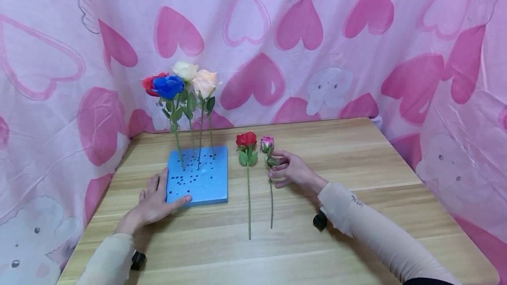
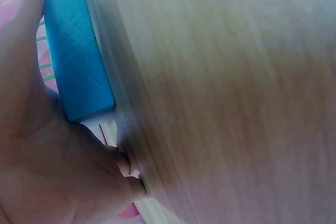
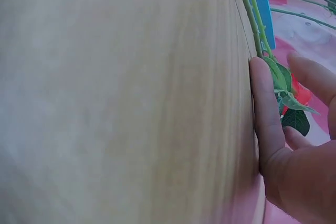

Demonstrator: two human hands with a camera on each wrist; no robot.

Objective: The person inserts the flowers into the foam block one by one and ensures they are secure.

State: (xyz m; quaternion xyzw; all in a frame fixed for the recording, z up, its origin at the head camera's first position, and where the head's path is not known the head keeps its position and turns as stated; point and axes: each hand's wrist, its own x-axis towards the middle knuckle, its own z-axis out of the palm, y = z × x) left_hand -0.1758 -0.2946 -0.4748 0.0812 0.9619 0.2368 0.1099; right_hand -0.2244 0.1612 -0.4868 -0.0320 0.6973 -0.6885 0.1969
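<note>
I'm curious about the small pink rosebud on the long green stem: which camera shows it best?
The head view: the small pink rosebud lies whole on the wooden table, the right hand at its leaves. The right wrist view shows only stem and leaves; the left wrist view shows none.

Only one bit of writing shows: a small dark print on the right sleeve [image 1: 356, 203], near the cuff, at about four o'clock from the middle of the head view. It is too small to read. The cloth [image 1: 253, 34] behind bears hearts and cartoon figures only, with no letters or numbers. The wrist views show no text.
</note>
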